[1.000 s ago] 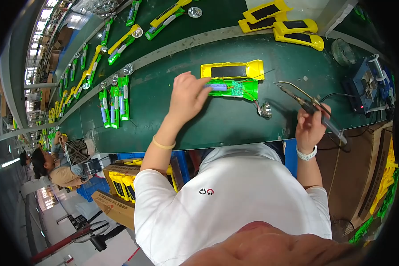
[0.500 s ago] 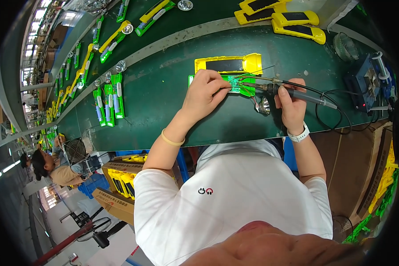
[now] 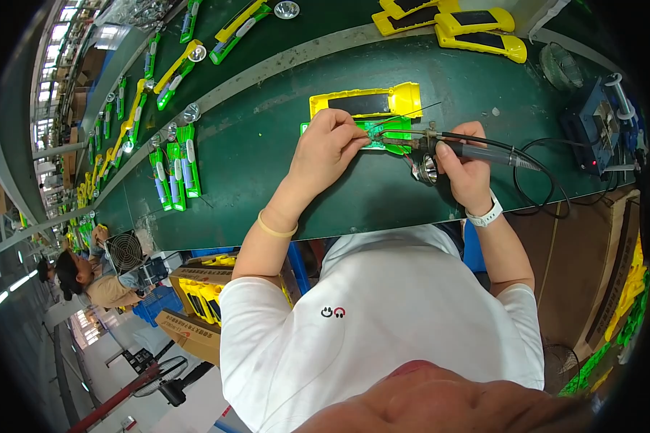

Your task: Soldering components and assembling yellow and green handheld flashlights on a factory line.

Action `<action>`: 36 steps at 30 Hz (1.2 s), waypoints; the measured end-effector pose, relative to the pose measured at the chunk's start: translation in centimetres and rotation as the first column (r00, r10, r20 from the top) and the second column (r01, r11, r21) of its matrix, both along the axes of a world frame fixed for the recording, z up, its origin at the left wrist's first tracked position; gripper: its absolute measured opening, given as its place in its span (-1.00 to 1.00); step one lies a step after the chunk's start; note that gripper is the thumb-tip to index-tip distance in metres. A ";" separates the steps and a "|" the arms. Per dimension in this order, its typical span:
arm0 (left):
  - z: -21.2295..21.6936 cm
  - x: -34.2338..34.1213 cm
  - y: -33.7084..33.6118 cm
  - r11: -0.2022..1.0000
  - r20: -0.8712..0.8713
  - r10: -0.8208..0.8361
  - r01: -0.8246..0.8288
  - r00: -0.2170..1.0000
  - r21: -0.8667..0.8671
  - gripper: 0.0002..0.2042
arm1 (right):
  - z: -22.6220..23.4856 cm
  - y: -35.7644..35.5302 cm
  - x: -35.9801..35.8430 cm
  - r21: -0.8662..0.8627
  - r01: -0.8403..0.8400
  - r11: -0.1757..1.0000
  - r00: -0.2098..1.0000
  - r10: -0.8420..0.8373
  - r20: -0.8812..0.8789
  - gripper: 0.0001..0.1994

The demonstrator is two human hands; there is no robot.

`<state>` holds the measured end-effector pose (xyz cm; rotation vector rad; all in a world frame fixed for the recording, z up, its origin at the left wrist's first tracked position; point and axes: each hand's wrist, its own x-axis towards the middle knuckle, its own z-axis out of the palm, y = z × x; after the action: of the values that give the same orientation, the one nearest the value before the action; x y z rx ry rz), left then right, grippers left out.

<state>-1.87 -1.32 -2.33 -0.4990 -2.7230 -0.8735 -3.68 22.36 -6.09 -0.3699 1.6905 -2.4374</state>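
Observation:
My right hand (image 3: 466, 167) grips a soldering iron (image 3: 477, 151) with a solder feed tube clamped along it. The iron's tip points left and reaches over the circuit board (image 3: 375, 130) in a green flashlight housing (image 3: 397, 128). Fingertips of my left hand (image 3: 328, 148) are pinched at the board's left side; whatever they hold, perhaps a thin wire, is too small to make out. A round silver reflector (image 3: 427, 169) hangs by wires at the housing's near right. Just beyond the housing lies a yellow shell (image 3: 406, 99) with a dark panel.
A blue soldering station (image 3: 592, 130) with a solder spool stands at the right, its black cable looping toward my hand. Several yellow shells (image 3: 477, 42) are stacked at the back. Green housings (image 3: 175, 173) with batteries lie left. A metal rail (image 3: 289, 61) crosses the bench.
The whole view has shifted slightly. The soldering iron's tip has come a little farther left over the board, closer to my left fingertips. Both hands keep their grips.

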 end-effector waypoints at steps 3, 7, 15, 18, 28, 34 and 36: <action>0.3 0.0 0.1 0.999 -0.021 -0.016 0.015 1.000 -0.045 -0.88 | 0.0 -0.1 -0.1 0.004 -0.006 1.000 1.000 0.006 0.001 -0.77; 1.1 -0.1 0.1 0.996 -0.003 -0.051 0.050 0.999 -0.074 -0.88 | -0.4 -0.1 -0.4 0.065 0.017 0.998 1.000 -0.017 0.005 -0.77; 1.6 -0.4 0.3 0.990 0.000 -0.089 0.088 0.996 -0.106 -0.87 | -0.2 0.1 -0.4 -0.032 0.030 0.999 1.000 -0.030 -0.004 -0.77; 1.4 -0.5 0.3 0.989 -0.040 -0.092 0.087 0.995 -0.116 -0.87 | 0.1 0.4 -0.2 -0.061 0.054 0.997 0.999 -0.054 0.003 -0.77; 4.0 1.2 -0.7 0.922 -0.309 0.143 -0.241 0.940 -0.305 -0.76 | 0.1 0.9 0.2 -0.058 0.065 0.996 0.998 -0.066 -0.007 -0.79; 3.9 3.0 0.3 0.980 0.240 0.068 -0.109 0.968 0.164 -0.86 | 0.2 0.9 0.2 -0.069 0.056 0.996 0.998 -0.055 0.009 -0.80; 2.7 2.1 -0.1 1.000 0.045 0.018 -0.019 0.999 0.009 -0.86 | 0.3 1.0 0.4 -0.040 0.057 0.998 0.998 -0.056 0.007 -0.80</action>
<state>0.25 -1.42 0.32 -0.4568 -2.7581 -0.9027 -3.33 23.33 -5.78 -0.3238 1.6735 -2.5135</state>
